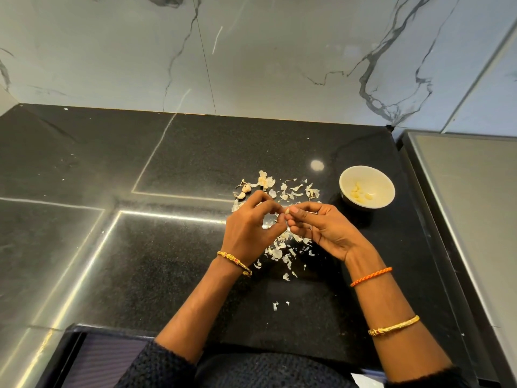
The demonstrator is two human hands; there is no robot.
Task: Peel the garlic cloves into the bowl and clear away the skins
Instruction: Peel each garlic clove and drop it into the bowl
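A polished black speckled stone worktop filled the view, streaked with bright reflected lines, and met a glossy grey-veined marble wall at its back edge. Above the middle of the worktop, two bare hands came together. The left hand had its fingers curled, its fingertips meeting those of the right hand, and between them they pinched a small pale garlic clove; most of the clove was hidden by the fingers, so how much skin remained on it could not be told. Thin, papery white garlic skins lay scattered beneath and beyond the hands, toward the back edge. Just left of that litter sat a few plump unpeeled garlic cloves, partly screened by the left hand. Near the right edge stood a small round cream ceramic bowl with smooth peeled cloves lying in its bottom. A gold bangle circled the left wrist; a braided orange thread band and a second gold bangle circled the right forearm. Dark knitted sleeves were cut off at the bottom of the view.
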